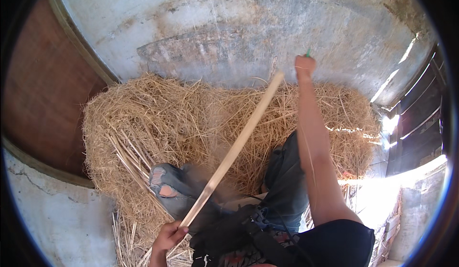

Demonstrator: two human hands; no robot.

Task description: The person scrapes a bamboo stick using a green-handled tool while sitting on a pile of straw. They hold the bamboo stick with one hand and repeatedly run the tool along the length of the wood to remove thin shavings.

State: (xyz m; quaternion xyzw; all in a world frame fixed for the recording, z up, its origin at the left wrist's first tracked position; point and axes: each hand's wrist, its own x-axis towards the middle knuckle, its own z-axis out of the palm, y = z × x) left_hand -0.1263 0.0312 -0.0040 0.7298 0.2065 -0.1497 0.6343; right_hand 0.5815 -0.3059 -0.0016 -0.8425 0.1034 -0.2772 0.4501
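Observation:
A long, pale strip of split wood or bamboo (234, 150) slants up and to the right across my lap. Its lower end is gripped in my left hand (167, 237), fingers closed around it, while the far end rises over the straw. My right arm reaches far forward, and my right hand (304, 66) makes a fist in front of the wall, to the right of the strip's tip and apart from it. From this fist pokes a small green end (308, 53); the rest of that object is hidden by the fingers.
Dry straw (158, 104) is heaped in front of me and around my legs. Thin sticks (131, 154) lie at its left. Behind it stands a stained plaster wall (215, 28), with a brown door panel (48, 85) at left and dark slats (420, 119) at right.

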